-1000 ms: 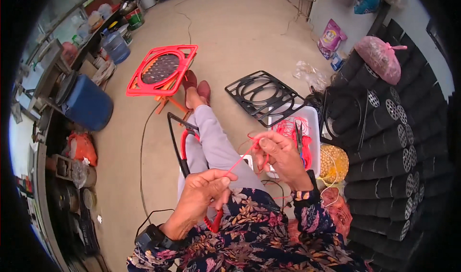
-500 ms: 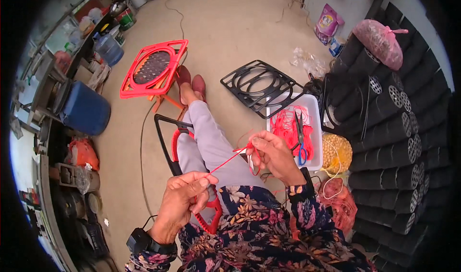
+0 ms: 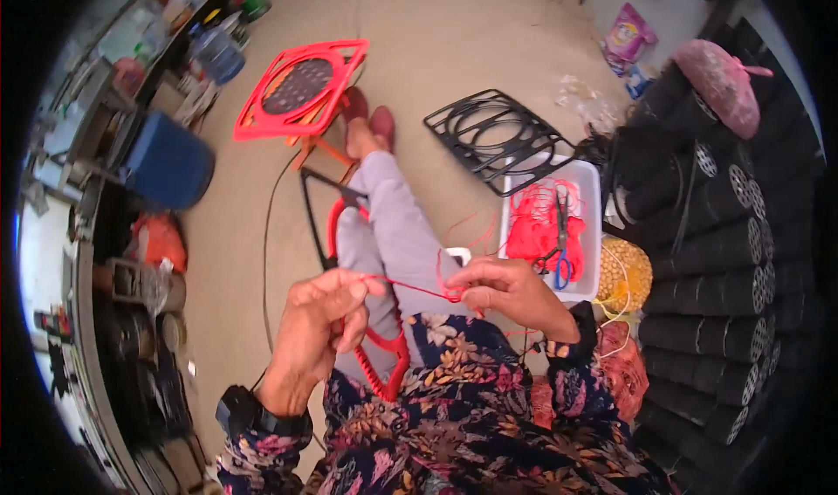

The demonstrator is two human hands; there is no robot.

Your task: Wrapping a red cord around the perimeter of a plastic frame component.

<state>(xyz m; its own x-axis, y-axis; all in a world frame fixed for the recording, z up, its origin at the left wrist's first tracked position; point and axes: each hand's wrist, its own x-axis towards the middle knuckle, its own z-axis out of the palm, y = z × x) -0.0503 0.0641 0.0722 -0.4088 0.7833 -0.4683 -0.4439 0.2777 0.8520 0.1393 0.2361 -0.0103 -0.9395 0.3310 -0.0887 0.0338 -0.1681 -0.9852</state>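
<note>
A thin red cord (image 3: 410,285) stretches between my two hands above my lap. My left hand (image 3: 319,329) pinches one end between thumb and finger, the other fingers curled. On the right, my right hand (image 3: 519,296) is closed on the cord too, where it bunches into a small loop or knot under the fingertips. Beneath them, a black frame (image 3: 316,224) partly wrapped in red cord rests against my legs. Its lower wrapped edge (image 3: 384,381) shows beside my left wrist, while my left hand hides part of it.
Right of my knees, a white bin (image 3: 591,259) holds red cord (image 3: 532,242) and blue-handled scissors (image 3: 563,264). A black square frame (image 3: 502,141) overlaps its far edge. Ahead stands a stool with a red frame (image 3: 262,126) on top. Black perforated cylinders (image 3: 707,303) are stacked at right.
My right hand has lowered and turned more palm-down, and my left hand has risen slightly. The cord now slopes down toward the right instead of up. The whole view has shifted a little.
</note>
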